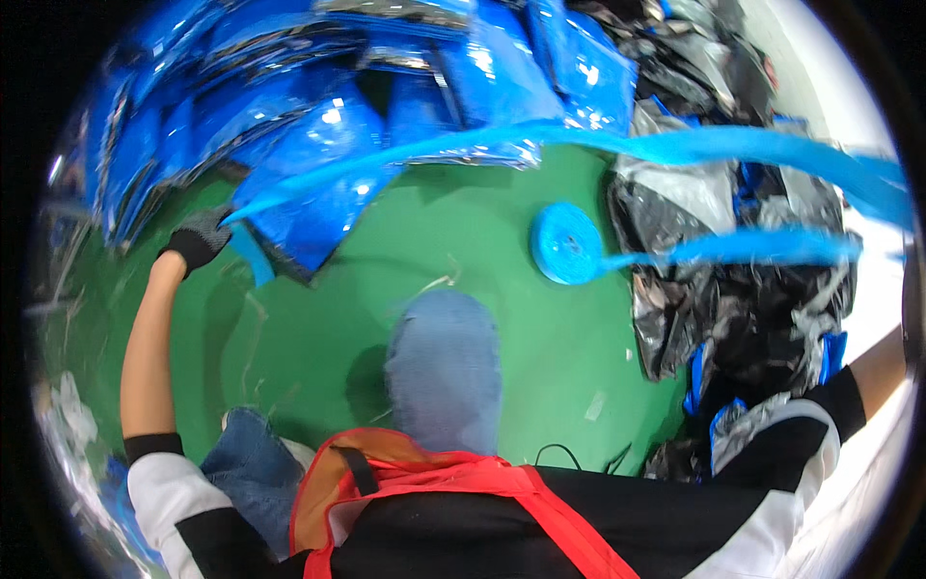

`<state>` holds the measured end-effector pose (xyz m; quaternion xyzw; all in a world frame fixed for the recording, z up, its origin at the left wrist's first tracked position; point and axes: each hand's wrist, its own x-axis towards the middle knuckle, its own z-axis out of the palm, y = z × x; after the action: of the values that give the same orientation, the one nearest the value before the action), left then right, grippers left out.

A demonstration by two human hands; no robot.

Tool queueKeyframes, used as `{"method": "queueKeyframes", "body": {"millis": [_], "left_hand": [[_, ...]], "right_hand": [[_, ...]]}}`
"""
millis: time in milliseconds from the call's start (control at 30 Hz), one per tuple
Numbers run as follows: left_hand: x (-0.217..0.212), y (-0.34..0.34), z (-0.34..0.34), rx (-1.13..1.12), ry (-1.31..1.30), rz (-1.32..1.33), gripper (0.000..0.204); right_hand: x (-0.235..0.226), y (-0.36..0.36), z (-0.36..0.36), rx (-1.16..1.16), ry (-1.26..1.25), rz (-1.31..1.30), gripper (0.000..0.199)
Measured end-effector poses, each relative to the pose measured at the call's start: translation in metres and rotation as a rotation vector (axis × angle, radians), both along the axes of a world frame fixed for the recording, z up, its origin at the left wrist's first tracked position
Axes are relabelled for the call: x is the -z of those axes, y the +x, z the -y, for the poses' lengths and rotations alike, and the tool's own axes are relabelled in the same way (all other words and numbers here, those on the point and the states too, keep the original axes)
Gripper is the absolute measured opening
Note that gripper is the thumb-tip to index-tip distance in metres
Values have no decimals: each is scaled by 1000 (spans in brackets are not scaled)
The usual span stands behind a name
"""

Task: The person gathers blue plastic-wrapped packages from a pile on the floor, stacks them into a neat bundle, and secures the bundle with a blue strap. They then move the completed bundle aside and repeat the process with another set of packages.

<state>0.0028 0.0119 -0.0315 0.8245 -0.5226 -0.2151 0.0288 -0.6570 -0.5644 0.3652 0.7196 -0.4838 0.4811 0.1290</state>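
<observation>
My left hand (200,238), in a dark grey and black glove, is closed on a light blue strap (405,152) near its end, and a short tail hangs below the fist. From there the strap stretches across to the right edge, where it widens and blurs. A second run of it comes back from that edge to a blue roll of strap (566,243) on the green floor. My right arm reaches out to the right edge, and its hand is cut off by the border, so its grip is hidden.
Stacks of shiny blue folded sheets or bags (318,145) fill the far left and middle. Crumpled black and grey plastic bags (733,299) lie along the right, beside a white surface. My bent knee (446,367) is over the green floor (540,357). Clear plastic lies at lower left.
</observation>
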Motion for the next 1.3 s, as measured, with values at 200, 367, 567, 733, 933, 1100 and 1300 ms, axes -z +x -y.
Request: {"method": "queueKeyframes", "body": {"millis": [200,367,567,733,933,1100,1300], "left_hand": [[-6,19,-104,-217,200,36,32],[10,84,-299,-468,349,221,34],[78,107,-433,-577,662,458,72],[131,35,-338,-763,433,131,65],[181,-40,-132,-676,13,-117,41],[219,-82,-6,-971,-710,-839,61],[182,-100,42,-1532,-775,-1193,33]], "right_hand": [[106,-34,60,180,279,-126,40],[337,-25,73,145,616,-370,45],[534,53,-66,100,1456,-271,58],[507,130,-130,-113,1138,-661,59],[543,236,-174,-319,1167,-581,50],[553,262,-198,-201,1152,-728,59],[553,279,-268,-622,1324,68,59]]}}
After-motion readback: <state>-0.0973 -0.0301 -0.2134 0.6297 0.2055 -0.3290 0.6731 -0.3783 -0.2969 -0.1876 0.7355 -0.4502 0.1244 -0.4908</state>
